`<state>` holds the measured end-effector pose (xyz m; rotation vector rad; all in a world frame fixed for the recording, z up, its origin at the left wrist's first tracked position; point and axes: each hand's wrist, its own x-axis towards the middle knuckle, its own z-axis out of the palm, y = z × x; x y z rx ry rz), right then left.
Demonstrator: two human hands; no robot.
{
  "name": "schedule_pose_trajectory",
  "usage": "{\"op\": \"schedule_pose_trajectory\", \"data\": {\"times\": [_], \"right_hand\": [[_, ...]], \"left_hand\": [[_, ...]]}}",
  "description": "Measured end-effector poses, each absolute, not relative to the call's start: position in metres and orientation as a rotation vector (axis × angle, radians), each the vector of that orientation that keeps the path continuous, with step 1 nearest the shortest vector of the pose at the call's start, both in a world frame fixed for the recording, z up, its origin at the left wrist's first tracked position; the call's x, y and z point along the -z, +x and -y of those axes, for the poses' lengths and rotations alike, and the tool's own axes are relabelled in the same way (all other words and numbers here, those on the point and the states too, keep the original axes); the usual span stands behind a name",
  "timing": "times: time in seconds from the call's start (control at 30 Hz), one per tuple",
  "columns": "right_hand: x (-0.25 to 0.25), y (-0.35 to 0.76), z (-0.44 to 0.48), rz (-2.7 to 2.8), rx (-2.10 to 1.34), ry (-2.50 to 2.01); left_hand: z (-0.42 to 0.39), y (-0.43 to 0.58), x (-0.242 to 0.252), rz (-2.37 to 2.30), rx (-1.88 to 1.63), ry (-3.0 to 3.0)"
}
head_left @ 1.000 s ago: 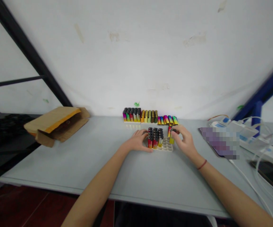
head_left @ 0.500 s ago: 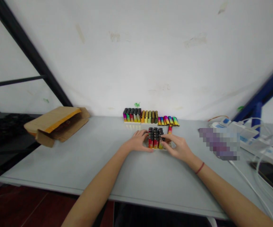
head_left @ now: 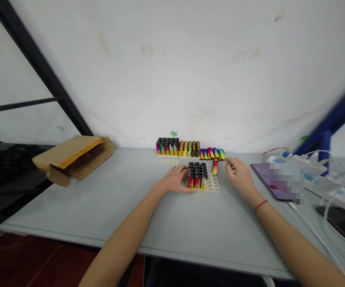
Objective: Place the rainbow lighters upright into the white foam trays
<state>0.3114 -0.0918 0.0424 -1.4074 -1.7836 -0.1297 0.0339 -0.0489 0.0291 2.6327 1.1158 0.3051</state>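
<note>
A white tray with round holes (head_left: 213, 183) lies on the table, its left part filled with upright black-topped lighters (head_left: 197, 176). Its right-hand holes are bare. My left hand (head_left: 175, 179) steadies the tray from the left, thumb along the front and fingers behind. To the right of the tray, my right hand (head_left: 240, 173) has its fingers partly curled, with a gap at the thumb and no lighter visible in it. Its fingertips are close to the right end of a row of lying multicoloured lighters (head_left: 211, 154). A single red-yellow lighter (head_left: 215, 167) lies just behind the tray.
Near the wall stand a block of black-topped lighters (head_left: 167, 146) and a block of yellow-topped ones (head_left: 189, 149). An opened cardboard box (head_left: 73, 157) lies at left. At right are a partly blurred tablet (head_left: 268, 181), power strips (head_left: 306, 167), cables and a black phone (head_left: 342, 225).
My right hand has left the lighter at the right side of the filled part and moved right and back, towards the lying lighters. The left hand stays at the tray.
</note>
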Motion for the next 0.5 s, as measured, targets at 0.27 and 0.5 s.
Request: {"op": "schedule_pose_trajectory", "data": {"times": [0.27,0.5], "right_hand": [[-0.019,0.309,0.076,2.157,0.241,-1.642],[-0.031,0.314,0.082,2.136,0.209,-1.987]], "left_hand": [[0.049,0.034,-0.029,-1.113,-0.307,2.641],[0.050,0.034,-0.030,-1.118,-0.300,2.663]]}}
